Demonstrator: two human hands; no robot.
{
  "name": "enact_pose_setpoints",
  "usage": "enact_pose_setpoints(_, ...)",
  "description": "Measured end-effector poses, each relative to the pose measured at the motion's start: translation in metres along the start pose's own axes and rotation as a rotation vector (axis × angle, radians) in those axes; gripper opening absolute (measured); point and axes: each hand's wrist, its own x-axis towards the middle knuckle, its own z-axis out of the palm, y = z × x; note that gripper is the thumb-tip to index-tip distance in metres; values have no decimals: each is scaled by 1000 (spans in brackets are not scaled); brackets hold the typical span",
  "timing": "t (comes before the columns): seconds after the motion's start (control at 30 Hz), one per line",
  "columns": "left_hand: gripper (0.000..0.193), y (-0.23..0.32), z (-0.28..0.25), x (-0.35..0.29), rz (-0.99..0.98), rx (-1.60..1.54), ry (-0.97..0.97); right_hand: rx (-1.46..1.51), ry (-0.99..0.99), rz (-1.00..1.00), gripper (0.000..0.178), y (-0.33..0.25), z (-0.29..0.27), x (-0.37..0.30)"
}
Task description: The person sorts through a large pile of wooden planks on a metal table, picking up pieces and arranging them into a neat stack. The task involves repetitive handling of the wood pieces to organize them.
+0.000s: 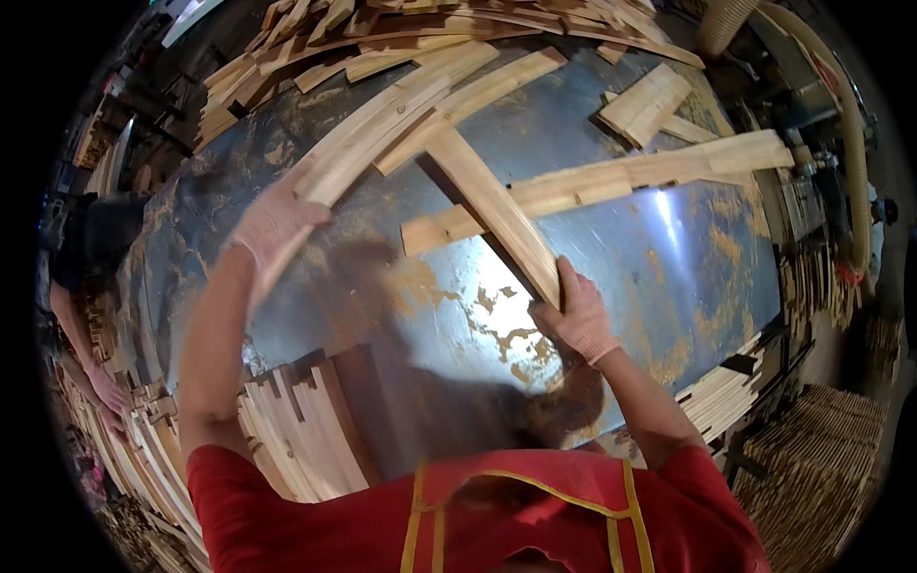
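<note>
My left hand (275, 227), in a pale glove, is closed round the near part of a long wooden board (377, 124) that slants away to the far middle. Slight blur softens that hand and forearm. My right hand (579, 313), gloved too, grips the near end of a shorter wooden plank (499, 212), thumb on one side and fingers on the other. The far end of this plank meets another board (468, 107) lying beside the long one. Underneath the plank, a long flat board (611, 181) crosses the table from the middle to the right.
Sawdust patches mark the metal-topped table (669, 277). At its far edge rises a heap of loose boards (401, 38); short offcuts (648, 105) lie at the far right. Stacked strips (296, 430) stand near my left elbow. Another person's hands (110, 396) show at the left.
</note>
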Motion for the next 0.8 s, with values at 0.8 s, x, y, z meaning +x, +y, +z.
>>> enact_pose_setpoints(0.8, 52, -42, 281, -205, -187, -1781, 109, -632, -392, -484, 77, 5, -91, 150)
